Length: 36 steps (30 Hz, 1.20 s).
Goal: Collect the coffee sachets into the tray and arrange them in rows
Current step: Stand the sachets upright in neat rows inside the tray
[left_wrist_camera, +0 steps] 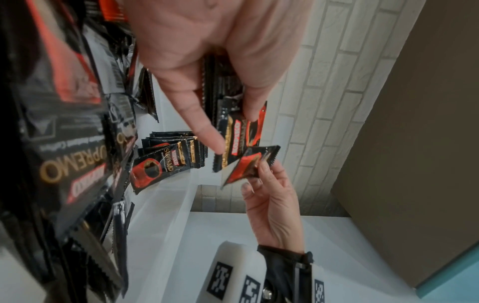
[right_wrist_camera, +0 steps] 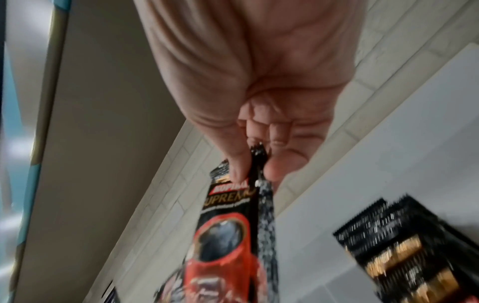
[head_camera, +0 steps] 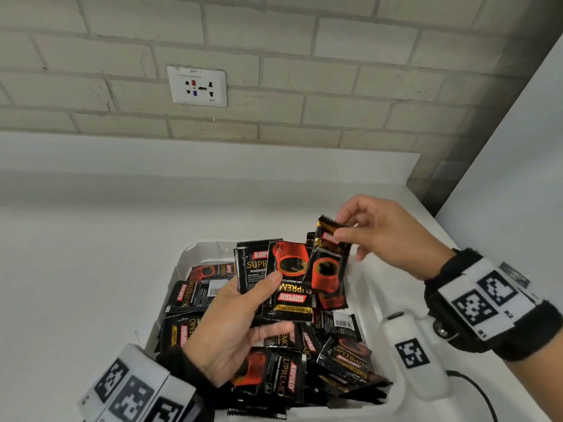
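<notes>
L hand [head_camera: 234, 327] holds a fanned stack of sachets [head_camera: 275, 280] thumb-on-top over the white tray [head_camera: 195, 254]; R hand [head_camera: 387, 236] pinches one sachet [head_camera: 327, 269] by its top edge, just beside the stack. Tray is heaped w/ loose sachets [head_camera: 344, 357], a white device [head_camera: 411, 351] at its right. White counter [head_camera: 76, 254], brick wall w/ socket [head_camera: 197, 86] behind.

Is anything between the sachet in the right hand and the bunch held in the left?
Nothing visible: the sachet pinched by the right hand hangs beside the left hand's bunch.
</notes>
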### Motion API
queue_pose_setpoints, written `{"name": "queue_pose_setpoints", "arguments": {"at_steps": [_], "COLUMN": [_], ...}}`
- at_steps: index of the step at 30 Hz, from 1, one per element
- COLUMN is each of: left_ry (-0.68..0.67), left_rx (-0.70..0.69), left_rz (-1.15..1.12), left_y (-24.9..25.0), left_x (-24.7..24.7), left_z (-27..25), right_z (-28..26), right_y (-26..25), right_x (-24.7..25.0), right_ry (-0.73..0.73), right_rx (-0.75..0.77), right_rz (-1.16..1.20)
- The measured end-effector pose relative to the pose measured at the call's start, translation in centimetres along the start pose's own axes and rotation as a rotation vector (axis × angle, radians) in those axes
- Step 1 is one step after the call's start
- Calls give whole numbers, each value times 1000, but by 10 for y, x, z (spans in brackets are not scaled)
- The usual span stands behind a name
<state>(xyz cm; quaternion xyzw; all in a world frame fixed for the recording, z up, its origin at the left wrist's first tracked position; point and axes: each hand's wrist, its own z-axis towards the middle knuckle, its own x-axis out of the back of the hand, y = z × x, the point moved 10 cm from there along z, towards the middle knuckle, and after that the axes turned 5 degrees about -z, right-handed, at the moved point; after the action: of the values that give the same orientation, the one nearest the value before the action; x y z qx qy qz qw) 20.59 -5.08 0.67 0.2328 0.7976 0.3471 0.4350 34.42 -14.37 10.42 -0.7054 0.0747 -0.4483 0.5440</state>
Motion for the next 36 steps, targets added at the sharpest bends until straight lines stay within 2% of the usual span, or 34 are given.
{"name": "queue_pose_setpoints", "arguments": {"at_steps": [4,7,9,12,15,18,24,29,36], "left_ry": [20,24,26,20,20,18,17,14,26], "left_rx": [-30,-58,-80,-104,-128,-171,-182,-163,-163], "left_rz": [-8,-2,-1,5,22,29,34,22,27], "left_y": [7,11,14,19,24,30,34,34,34], "left_x": [6,8,11,13,17,20,24,25,28], "left_z": [0,0,0,-2,-3,-5,-8,-9,-5], "right_z": [0,3,9,12,12,17,27,12,3], "right_y": [-1,8,18,41,57,61,47,54,59], "right_x": [33,40,29,-2,-29,-39,-35,-60,-76], "right_ry": [115,110,17,-211,-346,-345,-223,-420,-582], "right_rx": [25,6,-25,-49,-32,-4,78,215,359], "right_rz": [133,2,-233,-602,-814,-884,-853,-1019,-1307]}}
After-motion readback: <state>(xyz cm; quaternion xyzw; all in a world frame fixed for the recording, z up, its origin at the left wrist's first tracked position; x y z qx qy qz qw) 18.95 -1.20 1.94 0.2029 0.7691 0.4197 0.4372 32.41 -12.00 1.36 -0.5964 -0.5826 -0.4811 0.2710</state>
